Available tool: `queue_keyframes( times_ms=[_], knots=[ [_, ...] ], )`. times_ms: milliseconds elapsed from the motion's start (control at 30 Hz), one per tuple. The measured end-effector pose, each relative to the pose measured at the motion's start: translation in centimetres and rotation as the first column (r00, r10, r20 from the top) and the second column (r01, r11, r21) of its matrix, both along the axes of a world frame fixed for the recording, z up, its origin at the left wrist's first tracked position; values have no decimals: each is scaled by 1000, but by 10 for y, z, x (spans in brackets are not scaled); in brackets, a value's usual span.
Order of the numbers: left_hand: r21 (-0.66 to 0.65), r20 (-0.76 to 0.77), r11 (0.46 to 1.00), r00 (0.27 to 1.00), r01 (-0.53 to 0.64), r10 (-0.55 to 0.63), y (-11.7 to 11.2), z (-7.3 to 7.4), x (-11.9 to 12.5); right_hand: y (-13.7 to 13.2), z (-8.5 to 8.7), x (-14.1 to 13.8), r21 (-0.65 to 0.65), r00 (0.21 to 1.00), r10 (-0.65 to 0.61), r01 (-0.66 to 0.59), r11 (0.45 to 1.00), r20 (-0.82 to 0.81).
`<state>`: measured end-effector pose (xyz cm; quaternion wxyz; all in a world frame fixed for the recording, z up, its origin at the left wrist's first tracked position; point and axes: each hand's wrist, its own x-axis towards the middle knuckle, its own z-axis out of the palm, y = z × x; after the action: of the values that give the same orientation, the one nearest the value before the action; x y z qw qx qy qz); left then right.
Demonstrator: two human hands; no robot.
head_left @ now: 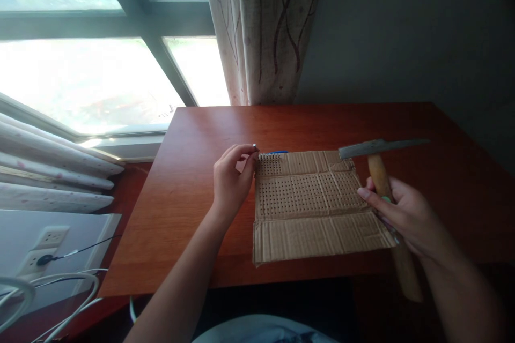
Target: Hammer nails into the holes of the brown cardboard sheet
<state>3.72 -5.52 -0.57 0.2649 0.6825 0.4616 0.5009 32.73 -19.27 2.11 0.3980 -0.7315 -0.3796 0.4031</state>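
On the table lies a flattened piece of corrugated cardboard with rows of small holes across its middle and upper left. At its upper left corner my left hand is closed in a pinch around a small metal-topped rod; most of the rod is hidden by the fingers. My right hand grips a hammer by its wooden handle, with the grey metal head above the cardboard's upper right corner. A small green spot and something shiny show by the right fingers, too unclear to name.
A reddish wooden table extends around the cardboard, with a blue object partly hidden behind the cardboard's far edge. A window and curtain stand beyond. White cables and a wall socket are at lower left.
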Motion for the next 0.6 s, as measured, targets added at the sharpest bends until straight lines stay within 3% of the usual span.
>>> queue_keyframes(
  times_ms=[600],
  knots=[
    [-21,42,1000,999,-2,3,0,-5,0,0,3,-2,-35,1000,-17,17,999,-16]
  ],
)
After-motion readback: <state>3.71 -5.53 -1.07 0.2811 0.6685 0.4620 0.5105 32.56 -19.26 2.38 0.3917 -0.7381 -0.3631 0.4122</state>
